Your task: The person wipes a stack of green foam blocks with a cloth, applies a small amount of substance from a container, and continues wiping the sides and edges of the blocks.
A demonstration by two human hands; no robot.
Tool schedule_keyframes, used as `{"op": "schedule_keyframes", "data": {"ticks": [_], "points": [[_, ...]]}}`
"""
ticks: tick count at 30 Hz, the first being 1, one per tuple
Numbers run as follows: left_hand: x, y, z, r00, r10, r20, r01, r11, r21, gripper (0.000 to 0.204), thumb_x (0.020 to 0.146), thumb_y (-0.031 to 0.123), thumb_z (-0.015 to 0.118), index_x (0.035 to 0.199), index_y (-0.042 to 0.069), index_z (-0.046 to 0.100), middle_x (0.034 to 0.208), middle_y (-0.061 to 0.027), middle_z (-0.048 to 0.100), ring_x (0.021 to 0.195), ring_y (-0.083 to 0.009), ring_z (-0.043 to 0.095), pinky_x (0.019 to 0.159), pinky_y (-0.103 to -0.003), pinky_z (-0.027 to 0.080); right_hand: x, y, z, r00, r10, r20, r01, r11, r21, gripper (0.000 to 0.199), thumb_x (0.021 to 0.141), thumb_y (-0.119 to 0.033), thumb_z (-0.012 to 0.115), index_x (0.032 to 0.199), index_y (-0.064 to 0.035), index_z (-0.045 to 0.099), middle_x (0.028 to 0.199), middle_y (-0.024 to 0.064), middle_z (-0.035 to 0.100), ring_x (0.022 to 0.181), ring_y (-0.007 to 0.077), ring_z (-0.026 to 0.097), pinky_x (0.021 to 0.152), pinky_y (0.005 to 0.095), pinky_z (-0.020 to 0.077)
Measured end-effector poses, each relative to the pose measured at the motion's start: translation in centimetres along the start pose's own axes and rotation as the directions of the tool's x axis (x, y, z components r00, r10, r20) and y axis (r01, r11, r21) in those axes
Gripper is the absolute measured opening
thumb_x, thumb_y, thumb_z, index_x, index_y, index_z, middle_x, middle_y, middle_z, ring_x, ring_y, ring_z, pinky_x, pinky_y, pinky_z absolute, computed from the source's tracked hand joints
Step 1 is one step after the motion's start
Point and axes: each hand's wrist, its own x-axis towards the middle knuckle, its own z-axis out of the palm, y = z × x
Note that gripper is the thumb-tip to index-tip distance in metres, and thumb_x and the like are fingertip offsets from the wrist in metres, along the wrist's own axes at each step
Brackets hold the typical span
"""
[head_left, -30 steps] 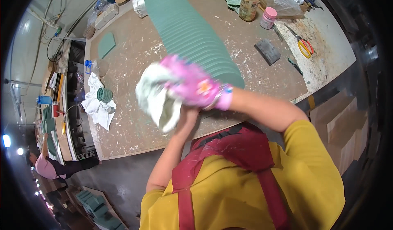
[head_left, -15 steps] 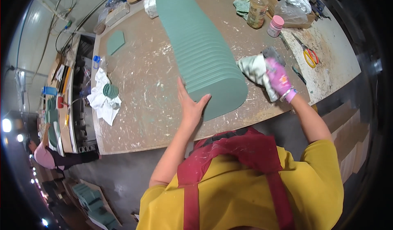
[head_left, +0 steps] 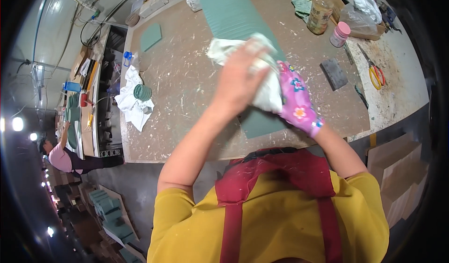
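A fanned row of flat green sheets (head_left: 234, 12) with rounded edges lies overlapped on the worktable. Over its near part is a bunched white cloth (head_left: 270, 92), which covers many of the sheets. My bare left hand (head_left: 237, 81) grips the cloth from the left, its fingertips smeared by motion. My right hand (head_left: 297, 101), in a pink flowered glove, is closed on the cloth's right side; its fingers are mostly hidden behind the fabric. Below the cloth shows the nearest green sheet (head_left: 264, 124). A dark grey block (head_left: 334, 74) lies right of the gloved hand.
Scissors (head_left: 374, 71), a pink-lidded jar (head_left: 340, 34) and an orange-capped bottle (head_left: 320, 12) stand or lie at the right. At left are a white rag (head_left: 133, 99), a small green stack (head_left: 142, 92) and a loose green piece (head_left: 151, 37). Another person (head_left: 63, 157) works far left.
My right hand has brought the white cloth left from beside the grey block onto the sheets. My left hand has moved from the nearest sheet's edge up onto the cloth. The view has shifted slightly.
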Motion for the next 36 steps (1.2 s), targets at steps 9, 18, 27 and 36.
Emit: {"op": "schedule_keyframes", "data": {"ticks": [9,18,27,36], "points": [[-9.9,-6.5,-2.4,0.967,-0.250,0.053,0.220,0.921,0.322,0.034,0.086,0.010,0.062,0.120,0.007,0.061,0.129,-0.0103,0.057,0.115,-0.0334,0.054,0.102,-0.041,0.039,0.3,1.2,1.4,0.996,0.087,0.014,-0.088,0.989,0.122,0.107,0.066,-0.067,0.067,0.141,0.0025,0.035,0.147,0.0216,0.033,0.138,0.0381,0.028,0.112,0.0462,0.0230],[-1.1,-0.1,-1.3,0.975,-0.220,0.033,0.217,0.974,0.068,0.033,0.084,0.018,0.068,0.113,0.007,0.059,0.106,-0.0105,0.062,0.102,-0.0307,0.059,0.093,-0.039,0.045,0.2,1.0,1.8,0.995,0.039,-0.097,-0.022,0.985,0.172,0.106,0.068,-0.061,0.071,0.141,0.0046,0.032,0.147,0.0221,0.033,0.137,0.0377,0.029,0.113,0.0432,0.0238],[-8.2,-8.4,-7.3,0.927,-0.297,0.230,0.205,0.913,0.352,0.022,0.081,0.016,0.068,0.099,0.003,0.066,0.094,-0.0132,0.062,0.090,-0.0311,0.061,0.077,-0.037,0.049,0.2,0.8,2.1,0.993,0.120,0.001,-0.120,0.990,0.078,0.117,0.060,-0.069,0.070,0.141,0.0060,0.031,0.146,0.0219,0.032,0.137,0.0352,0.029,0.114,0.0408,0.0233],[-0.2,-3.8,2.2,0.954,0.098,0.283,-0.130,0.986,0.100,0.025,0.083,0.019,0.065,0.105,0.006,0.062,0.107,-0.0116,0.057,0.101,-0.0314,0.052,0.090,-0.042,0.039,0.2,1.0,1.2,0.974,0.225,-0.007,-0.200,0.882,0.427,0.113,0.065,-0.065,0.070,0.141,0.0071,0.030,0.146,0.0232,0.031,0.135,0.0362,0.033,0.112,0.0402,0.0270]]}}
